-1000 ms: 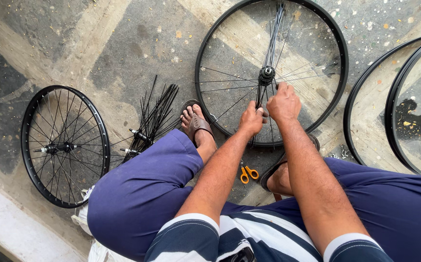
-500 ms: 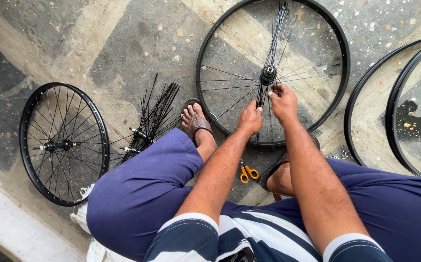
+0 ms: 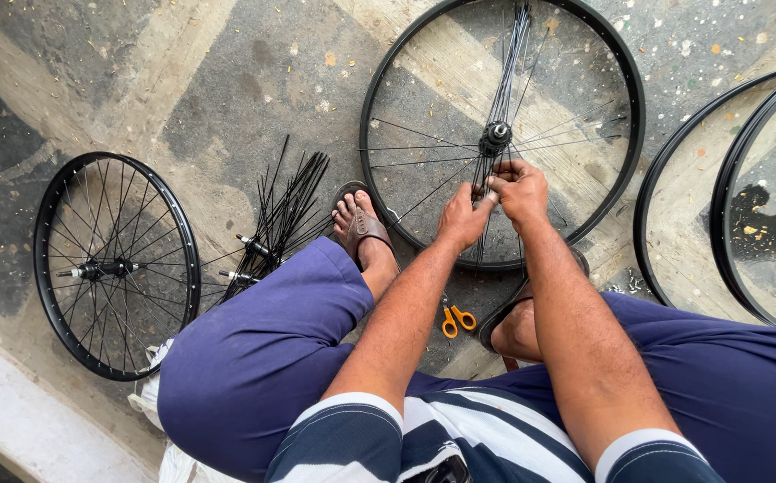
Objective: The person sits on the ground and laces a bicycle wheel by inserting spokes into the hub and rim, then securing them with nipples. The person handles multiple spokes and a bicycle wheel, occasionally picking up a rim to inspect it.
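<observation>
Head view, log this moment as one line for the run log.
left hand: on spokes below hub | right hand: pinching spokes at hub | rim: flat on floor, partly laced | scissors: on floor between legs

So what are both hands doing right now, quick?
Left hand: closed, pinching thin black metal spokes below the hub.
Right hand: closed on the same spokes, beside the left.
</observation>
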